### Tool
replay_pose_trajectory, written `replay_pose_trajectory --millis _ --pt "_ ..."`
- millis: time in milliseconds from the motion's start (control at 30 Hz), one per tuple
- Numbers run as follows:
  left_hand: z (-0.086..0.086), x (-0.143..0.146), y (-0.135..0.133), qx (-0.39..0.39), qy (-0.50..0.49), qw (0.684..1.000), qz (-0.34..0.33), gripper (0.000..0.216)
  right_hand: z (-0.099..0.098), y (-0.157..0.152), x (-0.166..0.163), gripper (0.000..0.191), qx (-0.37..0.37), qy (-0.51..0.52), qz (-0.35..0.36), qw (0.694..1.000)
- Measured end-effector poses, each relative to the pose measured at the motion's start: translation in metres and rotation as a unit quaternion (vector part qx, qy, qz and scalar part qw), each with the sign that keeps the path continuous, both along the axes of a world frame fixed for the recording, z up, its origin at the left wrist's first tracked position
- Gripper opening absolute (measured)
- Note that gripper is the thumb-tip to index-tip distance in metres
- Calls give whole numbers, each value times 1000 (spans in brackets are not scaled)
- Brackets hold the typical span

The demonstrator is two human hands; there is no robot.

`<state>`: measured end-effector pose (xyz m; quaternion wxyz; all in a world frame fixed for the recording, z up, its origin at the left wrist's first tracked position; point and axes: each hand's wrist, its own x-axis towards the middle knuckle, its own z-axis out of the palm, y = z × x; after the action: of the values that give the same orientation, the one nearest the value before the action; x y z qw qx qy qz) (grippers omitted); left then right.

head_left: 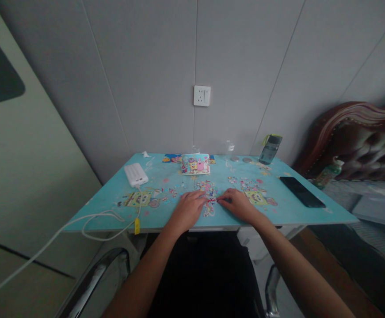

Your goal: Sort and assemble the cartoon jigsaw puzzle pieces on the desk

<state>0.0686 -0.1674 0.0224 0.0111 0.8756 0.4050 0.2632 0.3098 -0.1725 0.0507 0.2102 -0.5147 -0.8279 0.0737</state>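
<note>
Both hands meet low over the middle of the light-blue cartoon-printed table [165, 216]. Small red pieces [211, 200] lie in the narrow gap between my fingertips, too small to name. My left hand [189, 206] comes in from the left, its fingers bent and drawn together at these pieces. From the other side my right hand [237, 203] pinches at their right end; what is in the pinch is too small to make out. Many tiny multicoloured pieces [207, 187] are spread just beyond my fingers. A cartoon picture card [195, 164] leans up behind them.
A white power bank [135, 175] with a white cable [96, 215] lies at left. A black phone [301, 192] rests at right, a grey bottle [270, 149] at the back right. More small pieces [245, 183] are scattered near my right hand. The wall [159, 88] borders the far edge.
</note>
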Motion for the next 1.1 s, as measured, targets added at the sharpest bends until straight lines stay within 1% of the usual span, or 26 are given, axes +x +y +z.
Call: replay_pose_trajectory --millis 67,133,167,233,300,333,367,433,533,600,700,933,1000,1100 --pt "0 0 0 -2 -1 1000 -2 30 4 -1 8 28 6 -55 -9 998" --pt "1 0 -1 -4 -3 1000 -5 30 8 -2 18 32 11 -116 -37 992" --pt "1 0 -1 -4 -4 1000 -6 30 10 -2 23 33 15 -148 -64 987" --pt "1 -1 -1 -5 -5 1000 -8 30 11 -2 31 36 28 -201 -140 969" --pt "2 -1 -1 -5 -5 1000 -8 31 9 1 36 38 42 -227 -208 950" --pt "2 0 -1 -5 -5 1000 -9 31 7 2 37 38 52 -229 -227 945" --pt "1 0 -1 -5 -4 1000 -9 31 6 4 37 36 63 -225 -231 945" --pt "1 0 -1 -4 -3 1000 -9 31 2 6 33 35 77 -202 -191 958" --pt "1 0 -1 -4 -2 1000 -6 30 -3 8 22 49 67 -154 -82 982" --pt "1 0 -1 -5 -2 1000 -3 29 -5 8 15 55 55 -137 -41 988" --pt "1 0 -2 -5 -2 1000 -1 29 -6 5 10 56 46 -128 -28 990" --pt "1 0 -1 -7 -2 1000 -2 31 8 -2 13 33 11 -82 24 996" --pt "0 0 -1 -7 -4 1000 0 30 8 -3 10 27 5 -54 12 998" --pt "-1 0 0 -7 -5 1000 2 30 3 -2 5 29 -15 -13 -24 1000"
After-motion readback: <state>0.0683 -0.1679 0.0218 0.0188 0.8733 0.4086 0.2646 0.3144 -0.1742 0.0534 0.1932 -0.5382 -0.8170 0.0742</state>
